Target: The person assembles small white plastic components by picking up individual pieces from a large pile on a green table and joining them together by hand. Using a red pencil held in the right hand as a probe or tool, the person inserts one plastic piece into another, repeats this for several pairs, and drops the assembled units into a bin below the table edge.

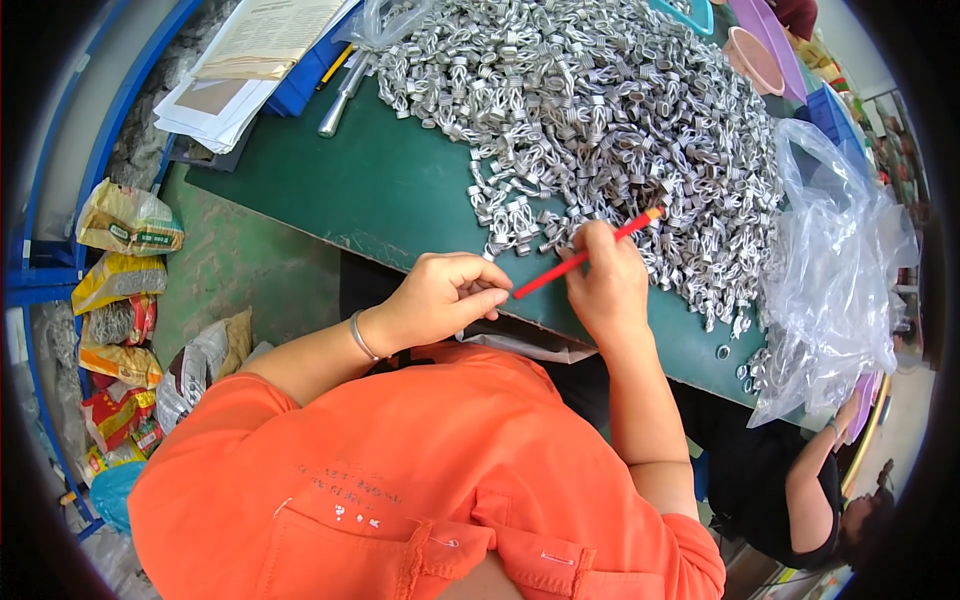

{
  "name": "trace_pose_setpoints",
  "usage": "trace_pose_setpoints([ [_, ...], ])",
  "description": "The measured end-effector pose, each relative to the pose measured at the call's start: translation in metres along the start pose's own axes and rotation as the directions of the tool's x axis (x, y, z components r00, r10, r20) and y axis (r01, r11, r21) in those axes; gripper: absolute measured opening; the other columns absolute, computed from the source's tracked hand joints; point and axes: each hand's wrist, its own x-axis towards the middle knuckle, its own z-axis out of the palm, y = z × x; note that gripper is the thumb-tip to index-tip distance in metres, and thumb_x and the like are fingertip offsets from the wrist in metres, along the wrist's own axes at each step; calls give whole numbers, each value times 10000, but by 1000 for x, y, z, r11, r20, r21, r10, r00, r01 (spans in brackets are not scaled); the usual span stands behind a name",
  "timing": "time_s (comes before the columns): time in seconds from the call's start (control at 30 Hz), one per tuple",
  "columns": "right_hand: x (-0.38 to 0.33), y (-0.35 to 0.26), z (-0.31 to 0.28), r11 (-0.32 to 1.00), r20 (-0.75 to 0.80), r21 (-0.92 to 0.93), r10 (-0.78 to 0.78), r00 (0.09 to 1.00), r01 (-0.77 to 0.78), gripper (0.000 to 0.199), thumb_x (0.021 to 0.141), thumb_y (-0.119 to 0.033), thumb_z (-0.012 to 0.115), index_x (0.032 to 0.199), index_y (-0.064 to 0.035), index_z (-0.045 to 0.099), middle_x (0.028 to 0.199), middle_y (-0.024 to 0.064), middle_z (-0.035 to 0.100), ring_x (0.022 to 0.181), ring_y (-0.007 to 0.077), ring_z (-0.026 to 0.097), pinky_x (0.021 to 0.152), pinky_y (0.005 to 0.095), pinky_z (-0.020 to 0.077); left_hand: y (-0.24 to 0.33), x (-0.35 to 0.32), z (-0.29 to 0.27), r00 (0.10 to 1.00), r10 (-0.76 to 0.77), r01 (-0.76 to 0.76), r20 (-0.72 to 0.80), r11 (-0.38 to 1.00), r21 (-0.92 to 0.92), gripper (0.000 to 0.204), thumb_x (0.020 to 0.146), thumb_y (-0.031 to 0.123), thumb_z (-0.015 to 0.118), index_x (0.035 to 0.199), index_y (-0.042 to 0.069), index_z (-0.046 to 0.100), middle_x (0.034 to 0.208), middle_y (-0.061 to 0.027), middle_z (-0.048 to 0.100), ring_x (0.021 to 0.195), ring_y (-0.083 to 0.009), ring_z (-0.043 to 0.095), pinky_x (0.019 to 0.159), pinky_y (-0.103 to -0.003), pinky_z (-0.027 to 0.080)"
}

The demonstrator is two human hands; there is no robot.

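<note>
My right hand [609,284] is closed round a slim red pencil-like stick [552,272] with a yellowish upper end. The stick slants down to the left, its lower tip close to the fingertips of my left hand [447,298]. That left hand is closed, thumb against the curled fingers, near the table's front edge; whatever it may hold is hidden. A metal bangle [362,335] circles the left wrist. Just beyond both hands spreads a big heap of small silvery metal loop-shaped pieces [610,120], some lying loose at its near edge.
The green table [330,185] carries papers [225,90], a blue bin [300,85] and a metal-handled tool [345,97] at the left. Clear plastic bags [830,270] lie at the right, near a pink basket [755,60]. Another person [780,490] sits at right. Packed sacks [125,280] stand left.
</note>
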Motion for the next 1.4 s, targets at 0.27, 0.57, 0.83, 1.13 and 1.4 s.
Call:
trace_pose_setpoints([
  [0.27, -23, -4, -19, 172, 220, 930, 447, 867, -325, 209, 806, 74, 598, 825, -44, 426, 878, 141, 622, 726, 166, 624, 619, 249, 511, 2, 14, 14, 999, 4, -10, -33, 983, -181, 199, 841, -16, 598, 1032, -56, 558, 887, -99, 629, 786, -130, 632, 695, -249, 537],
  [0.57, -46, -8, -6, -57, 213, 977, 315, 925, -206, 237, 802, 115, 567, 855, -48, 405, 971, 179, 589, 852, 238, 641, 675, 285, 552, 17, 20, 20, 991, 134, -127, 4, 950, -286, 199, 809, -39, 630, 1005, -52, 594, 927, -99, 603, 766, -133, 633, 677, -249, 538],
  [0.83, -51, -9, -10, 271, -25, 962, 226, 974, -38, 313, 734, 144, 631, 839, -38, 399, 966, 187, 591, 897, 243, 627, 743, 314, 539, 13, 17, 18, 952, 290, -297, -100, 952, -68, 177, 762, -54, 658, 934, -22, 629, 871, -70, 594, 759, -103, 592, 639, -220, 514],
  [1.13, -12, 3, 7, 893, -87, 450, 15, 996, 25, 249, 690, 72, 678, 749, -31, 459, 891, 134, 645, 780, 266, 604, 681, 341, 476, -6, -16, 7, 977, 115, -162, 177, 947, 277, 175, 761, 42, 675, 921, -20, 643, 918, -117, 633, 722, -182, 630, 660, -277, 533],
  [1.4, 12, 28, 12, 937, -107, 302, -151, 983, 177, 280, 573, 124, 563, 760, -59, 464, 736, 78, 578, 733, 318, 559, 648, 410, 402, 5, 2, 4, 999, 45, -47, 14, 986, 161, 124, 785, -30, 630, 907, -46, 624, 869, -99, 618, 754, -137, 647, 627, -225, 532],
])
